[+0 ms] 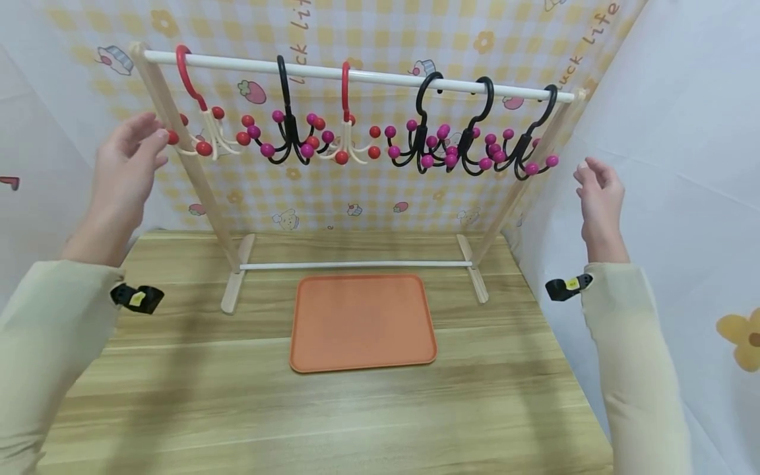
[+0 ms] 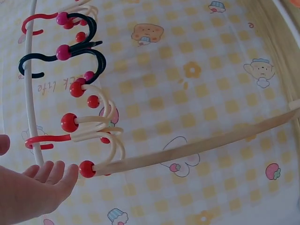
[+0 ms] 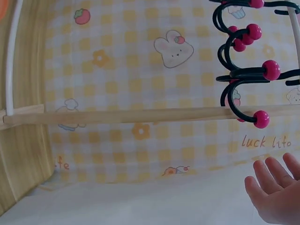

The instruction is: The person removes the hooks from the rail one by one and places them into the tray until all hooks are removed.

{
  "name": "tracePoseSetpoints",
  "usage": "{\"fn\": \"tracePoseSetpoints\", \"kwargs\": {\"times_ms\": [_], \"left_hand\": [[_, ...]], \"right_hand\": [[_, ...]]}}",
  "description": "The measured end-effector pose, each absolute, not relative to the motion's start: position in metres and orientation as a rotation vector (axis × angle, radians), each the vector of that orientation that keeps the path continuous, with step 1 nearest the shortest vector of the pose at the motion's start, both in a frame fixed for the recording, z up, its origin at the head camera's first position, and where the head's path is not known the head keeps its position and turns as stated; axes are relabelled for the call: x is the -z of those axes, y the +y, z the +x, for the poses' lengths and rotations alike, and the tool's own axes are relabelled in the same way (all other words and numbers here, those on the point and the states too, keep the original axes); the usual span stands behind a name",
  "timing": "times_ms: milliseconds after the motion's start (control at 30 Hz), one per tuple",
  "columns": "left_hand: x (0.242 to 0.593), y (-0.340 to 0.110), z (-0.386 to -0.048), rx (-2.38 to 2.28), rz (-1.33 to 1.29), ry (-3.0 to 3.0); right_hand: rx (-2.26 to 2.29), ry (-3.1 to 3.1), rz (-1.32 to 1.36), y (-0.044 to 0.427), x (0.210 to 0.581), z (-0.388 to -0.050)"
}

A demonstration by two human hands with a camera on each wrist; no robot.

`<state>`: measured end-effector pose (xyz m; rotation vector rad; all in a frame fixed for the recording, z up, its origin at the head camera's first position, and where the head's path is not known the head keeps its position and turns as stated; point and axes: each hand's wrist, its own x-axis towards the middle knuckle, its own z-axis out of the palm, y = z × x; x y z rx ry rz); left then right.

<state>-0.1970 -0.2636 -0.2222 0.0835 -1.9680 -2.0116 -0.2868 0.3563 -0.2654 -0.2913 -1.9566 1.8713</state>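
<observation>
Two multi-prong hanging hooks with red tops and cream prongs, a left one and a middle one, hang from a white rod. Several black ones with magenta balls hang there too, among them a rightmost hook. My left hand is raised at the rack's left post, near a red ball of the left hook; whether it touches cannot be told. Its fingers look loosely bent and hold nothing. To the right of the rack, my right hand hovers apart from the hooks, fingers relaxed with nothing between them.
The rack's left wooden post and right post stand on a wood-grain table. An orange tray lies on it, in front of a lower white bar. Behind hangs a yellow checked cloth.
</observation>
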Motion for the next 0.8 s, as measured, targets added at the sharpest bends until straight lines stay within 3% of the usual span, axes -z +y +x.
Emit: {"fn": "tracePoseSetpoints", "kwargs": {"times_ms": [467, 633, 800], "left_hand": [[0.196, -0.257, -0.231, 1.800, 0.201, -2.340], [0.191, -0.254, -0.241, 1.859, 0.264, -2.299], [0.185, -0.250, -0.250, 1.902, 0.298, -2.241]], "right_hand": [[-1.897, -1.981, -0.406, 0.370, 0.257, -0.350], [-1.879, -2.017, -0.386, 0.357, 0.245, -0.352], [-1.873, -2.037, -0.384, 0.325, 0.218, -0.325]]}}
